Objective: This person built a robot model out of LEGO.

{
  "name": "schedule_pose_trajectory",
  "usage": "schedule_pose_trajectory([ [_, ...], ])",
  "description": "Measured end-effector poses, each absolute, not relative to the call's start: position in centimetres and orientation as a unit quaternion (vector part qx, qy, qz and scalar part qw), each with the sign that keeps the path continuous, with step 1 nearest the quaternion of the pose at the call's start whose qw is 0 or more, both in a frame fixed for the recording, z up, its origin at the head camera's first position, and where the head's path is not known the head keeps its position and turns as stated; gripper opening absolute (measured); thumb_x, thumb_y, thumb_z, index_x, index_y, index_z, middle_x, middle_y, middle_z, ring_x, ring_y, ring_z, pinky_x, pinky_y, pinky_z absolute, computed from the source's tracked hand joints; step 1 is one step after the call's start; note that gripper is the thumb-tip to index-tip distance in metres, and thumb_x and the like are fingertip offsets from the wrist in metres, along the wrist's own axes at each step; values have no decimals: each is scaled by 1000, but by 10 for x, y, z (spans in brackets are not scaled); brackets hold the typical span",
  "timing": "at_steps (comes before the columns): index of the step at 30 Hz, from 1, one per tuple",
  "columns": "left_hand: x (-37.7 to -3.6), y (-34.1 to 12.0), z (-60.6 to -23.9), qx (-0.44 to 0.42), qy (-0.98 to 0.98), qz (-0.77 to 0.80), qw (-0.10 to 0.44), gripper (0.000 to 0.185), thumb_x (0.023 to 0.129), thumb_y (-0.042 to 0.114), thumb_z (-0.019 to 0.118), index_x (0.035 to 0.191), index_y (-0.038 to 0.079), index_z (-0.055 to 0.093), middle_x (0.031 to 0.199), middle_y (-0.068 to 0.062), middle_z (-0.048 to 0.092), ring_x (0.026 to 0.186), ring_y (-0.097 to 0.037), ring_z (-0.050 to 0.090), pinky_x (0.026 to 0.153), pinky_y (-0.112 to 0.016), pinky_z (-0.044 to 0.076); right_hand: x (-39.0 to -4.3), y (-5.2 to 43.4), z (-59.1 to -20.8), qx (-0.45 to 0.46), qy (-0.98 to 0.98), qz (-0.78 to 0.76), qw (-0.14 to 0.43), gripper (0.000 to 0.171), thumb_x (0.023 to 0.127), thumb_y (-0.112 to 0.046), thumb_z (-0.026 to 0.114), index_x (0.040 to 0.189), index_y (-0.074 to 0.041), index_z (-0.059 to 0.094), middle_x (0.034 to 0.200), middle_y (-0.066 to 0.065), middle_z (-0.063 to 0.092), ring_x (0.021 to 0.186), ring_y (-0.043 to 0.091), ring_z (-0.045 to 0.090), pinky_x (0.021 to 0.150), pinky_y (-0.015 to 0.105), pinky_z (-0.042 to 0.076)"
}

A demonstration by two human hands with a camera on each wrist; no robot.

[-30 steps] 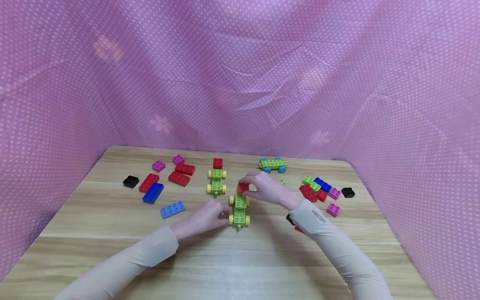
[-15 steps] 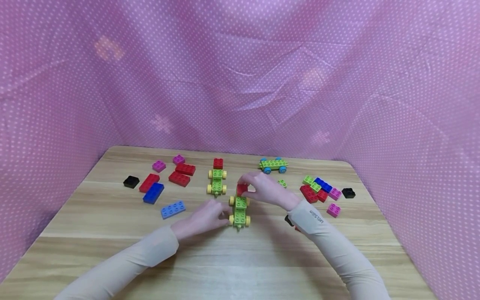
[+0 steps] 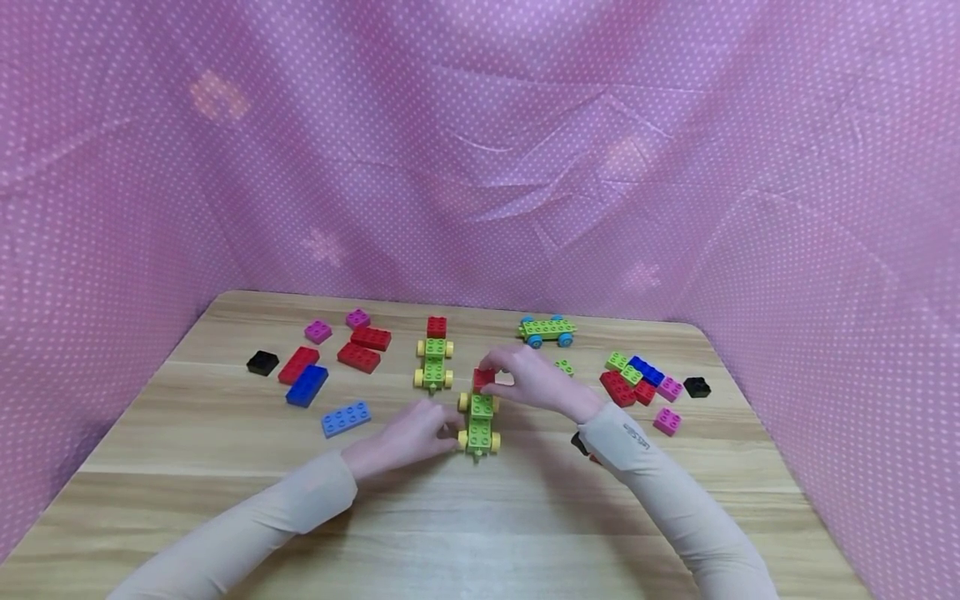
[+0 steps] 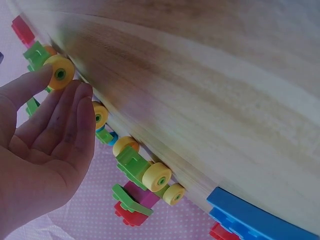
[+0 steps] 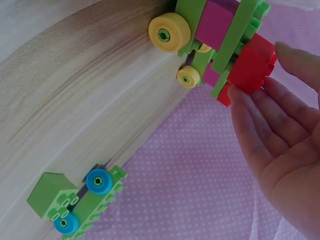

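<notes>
Right hand [image 3: 536, 379] pinches a small red brick [image 3: 483, 379] between thumb and fingertips, holding it at the far end of a green wheeled chassis with yellow wheels [image 3: 478, 425] near the middle of the wooden table [image 3: 225, 467]. In the right wrist view the fingertips [image 5: 250, 115] close around the red brick, which touches the green plates of the chassis. Left hand [image 3: 412, 433] lies beside the chassis on its left, fingers nearly straight, the fingertips touching its yellow wheels [image 4: 60, 74]. Just beyond stands a second green chassis with yellow wheels [image 3: 433, 363] with a red brick [image 3: 436, 326] at its far end. Farther right sits a green chassis with blue wheels [image 3: 547, 329]. Loose bricks lie on both sides, among them a light blue brick [image 3: 346, 418].
</notes>
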State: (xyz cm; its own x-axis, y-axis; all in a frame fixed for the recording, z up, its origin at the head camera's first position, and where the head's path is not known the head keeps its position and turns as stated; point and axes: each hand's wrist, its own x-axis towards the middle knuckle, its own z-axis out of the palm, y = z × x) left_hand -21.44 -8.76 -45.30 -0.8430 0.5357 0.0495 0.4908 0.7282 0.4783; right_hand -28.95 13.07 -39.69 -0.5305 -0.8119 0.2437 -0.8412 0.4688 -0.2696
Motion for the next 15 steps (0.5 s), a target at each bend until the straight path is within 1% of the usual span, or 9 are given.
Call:
schedule_pose_trajectory([
  [3,-214,-88,-453,278,928,243,42,21,85,16,76,106,11,75,99,-2,77,86,-10,70,76,-20,57,-290,133,-397,486,-853,188,39,21,91,-17,72,108,-6,71,102,4,75,94,13,71,82,25,59],
  [5,-213,-88,-452,274,929,244,44,21,85,16,76,106,11,75,99,-2,77,86,-10,70,75,-20,57,-290,134,-398,485,-850,202,32,20,91,-14,72,109,-5,72,103,4,76,95,14,71,83,27,60],
  [11,-214,-87,-452,276,929,243,45,21,86,16,76,106,12,75,100,-2,77,87,-10,70,76,-20,57,-291,135,-400,463,-855,233,4,24,91,-14,72,114,-5,71,105,5,76,97,14,71,85,33,61],
  [15,-213,-87,-451,275,928,248,49,22,85,14,76,107,11,75,101,-3,77,89,-13,71,77,-23,58,-290,135,-400,451,-859,244,-4,27,91,-15,72,116,-5,71,107,5,76,97,14,72,85,32,61],
])
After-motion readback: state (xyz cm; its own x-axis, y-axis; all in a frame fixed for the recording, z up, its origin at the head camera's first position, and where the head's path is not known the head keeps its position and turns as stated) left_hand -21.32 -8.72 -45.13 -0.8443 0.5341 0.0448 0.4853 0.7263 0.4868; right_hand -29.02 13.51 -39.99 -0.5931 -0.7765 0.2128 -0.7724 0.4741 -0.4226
